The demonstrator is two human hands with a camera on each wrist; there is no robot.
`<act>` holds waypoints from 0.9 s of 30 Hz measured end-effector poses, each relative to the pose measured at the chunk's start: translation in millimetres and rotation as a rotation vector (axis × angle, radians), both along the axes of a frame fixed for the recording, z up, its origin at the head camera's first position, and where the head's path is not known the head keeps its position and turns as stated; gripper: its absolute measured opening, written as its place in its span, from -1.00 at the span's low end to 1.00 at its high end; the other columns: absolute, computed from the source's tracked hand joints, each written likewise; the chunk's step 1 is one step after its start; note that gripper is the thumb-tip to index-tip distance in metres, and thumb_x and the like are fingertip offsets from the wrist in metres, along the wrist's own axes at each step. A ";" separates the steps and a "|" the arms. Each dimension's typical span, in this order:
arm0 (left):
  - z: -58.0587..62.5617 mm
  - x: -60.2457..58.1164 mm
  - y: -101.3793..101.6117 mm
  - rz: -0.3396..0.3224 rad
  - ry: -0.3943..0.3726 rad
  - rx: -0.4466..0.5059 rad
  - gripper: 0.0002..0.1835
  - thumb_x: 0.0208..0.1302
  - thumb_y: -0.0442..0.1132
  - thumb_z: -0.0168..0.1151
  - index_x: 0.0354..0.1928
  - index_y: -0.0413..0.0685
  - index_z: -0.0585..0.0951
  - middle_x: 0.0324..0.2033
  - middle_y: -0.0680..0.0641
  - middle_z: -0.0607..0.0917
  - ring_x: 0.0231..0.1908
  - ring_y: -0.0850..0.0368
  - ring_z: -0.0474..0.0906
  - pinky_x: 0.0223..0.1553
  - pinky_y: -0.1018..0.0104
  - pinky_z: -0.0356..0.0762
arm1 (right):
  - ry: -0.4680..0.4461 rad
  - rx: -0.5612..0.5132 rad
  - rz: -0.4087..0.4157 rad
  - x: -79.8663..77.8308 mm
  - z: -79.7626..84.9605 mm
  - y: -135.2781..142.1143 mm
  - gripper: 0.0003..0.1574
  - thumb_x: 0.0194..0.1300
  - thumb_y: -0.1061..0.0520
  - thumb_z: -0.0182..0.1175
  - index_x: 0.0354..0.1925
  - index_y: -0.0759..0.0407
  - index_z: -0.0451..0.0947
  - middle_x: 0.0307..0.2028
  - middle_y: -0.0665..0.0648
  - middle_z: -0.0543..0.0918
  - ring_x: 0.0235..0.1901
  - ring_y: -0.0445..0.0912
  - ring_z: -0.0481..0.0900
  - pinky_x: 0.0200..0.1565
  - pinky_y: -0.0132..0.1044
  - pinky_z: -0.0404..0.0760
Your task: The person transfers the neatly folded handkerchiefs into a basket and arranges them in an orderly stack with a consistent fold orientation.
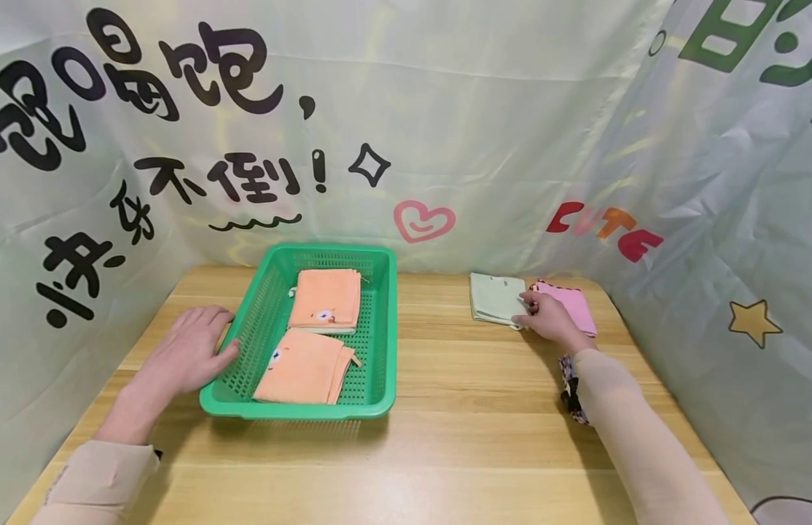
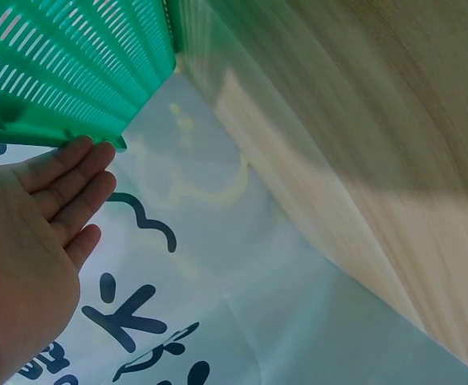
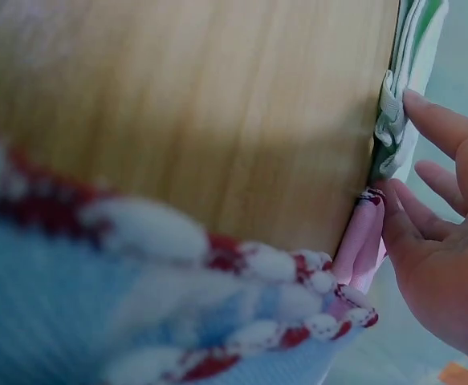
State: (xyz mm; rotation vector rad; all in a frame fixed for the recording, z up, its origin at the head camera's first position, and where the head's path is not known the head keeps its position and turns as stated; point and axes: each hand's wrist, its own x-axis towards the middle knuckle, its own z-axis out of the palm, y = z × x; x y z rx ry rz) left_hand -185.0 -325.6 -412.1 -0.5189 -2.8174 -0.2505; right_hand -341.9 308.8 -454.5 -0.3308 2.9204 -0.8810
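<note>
My left hand (image 1: 189, 350) rests with fairly straight fingers at the left rim of a green plastic basket (image 1: 389, 350). Two folded orange towels (image 1: 327, 299) with small animal faces lie in the basket, one behind the other. My right hand (image 1: 547, 317) is at the right edge of a folded pale green towel (image 1: 494, 297). Its thumb (image 3: 430, 116) touches that towel's side, and the other fingers are spread apart from it near the folded pink towel (image 1: 576, 306). Part of the pink towel is hidden behind the hand.
Under the right forearm lies a folded towel with patterned trim (image 1: 572, 394), mostly covered by the sleeve; the right wrist view shows its blue cloth (image 3: 242, 321) close up. A wooden table (image 1: 458, 430) carries everything, with a printed fabric wall (image 1: 498, 131) behind and at both sides.
</note>
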 end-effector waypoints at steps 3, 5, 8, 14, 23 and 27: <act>0.0 -0.4 0.1 -0.003 0.003 -0.001 -0.49 0.35 -0.12 0.17 0.12 -0.45 0.53 0.07 -0.38 0.58 0.13 -0.38 0.44 0.28 -0.29 0.29 | 0.008 0.002 0.004 -2.0 -2.2 0.5 -0.18 0.38 0.15 0.38 0.40 0.55 0.33 0.11 0.52 0.56 0.00 0.25 0.54 0.03 0.08 0.59; -0.1 -0.9 0.1 -0.006 0.009 -0.001 -0.51 0.35 -0.12 0.17 0.11 -0.44 0.54 0.06 -0.37 0.59 0.12 -0.37 0.45 0.27 -0.28 0.29 | 0.007 0.006 0.005 -2.8 -2.9 0.6 -0.17 0.38 0.15 0.38 0.40 0.57 0.31 0.19 0.58 0.53 0.11 0.34 0.55 0.14 0.18 0.59; -0.5 -1.3 0.4 -0.010 0.016 0.000 -0.52 0.34 -0.13 0.18 0.09 -0.44 0.54 0.04 -0.36 0.59 0.11 -0.37 0.46 0.26 -0.28 0.30 | -0.008 -0.003 -0.001 -3.5 -3.0 -0.5 -0.16 0.37 0.16 0.38 0.40 0.58 0.29 0.24 0.61 0.49 0.22 0.40 0.51 0.24 0.24 0.54; -1.2 -1.0 0.2 -0.008 0.027 -0.001 -0.51 0.34 -0.13 0.17 0.09 -0.46 0.55 0.03 -0.37 0.59 0.10 -0.37 0.45 0.24 -0.28 0.31 | -0.089 -0.039 -0.020 -2.6 0.7 -4.5 -0.13 0.39 0.14 0.37 0.46 0.51 0.25 0.24 0.56 0.51 0.23 0.35 0.51 0.25 0.20 0.54; -0.9 0.0 0.5 -0.012 0.036 -0.003 -0.52 0.34 -0.15 0.17 0.09 -0.46 0.55 0.03 -0.37 0.59 0.10 -0.37 0.45 0.25 -0.28 0.30 | -0.093 -0.016 -0.006 -2.9 2.8 -7.0 -0.19 0.41 0.15 0.33 0.43 0.49 0.28 0.08 0.53 0.61 0.06 0.28 0.60 0.09 0.12 0.60; -1.0 -0.2 0.6 -0.007 0.025 -0.005 -0.52 0.35 -0.14 0.17 0.10 -0.46 0.54 0.04 -0.38 0.59 0.11 -0.38 0.45 0.26 -0.30 0.29 | -0.083 -0.032 0.004 -2.2 1.9 -6.8 -0.22 0.43 0.14 0.28 0.44 0.47 0.27 0.10 0.53 0.59 0.07 0.29 0.59 0.10 0.14 0.58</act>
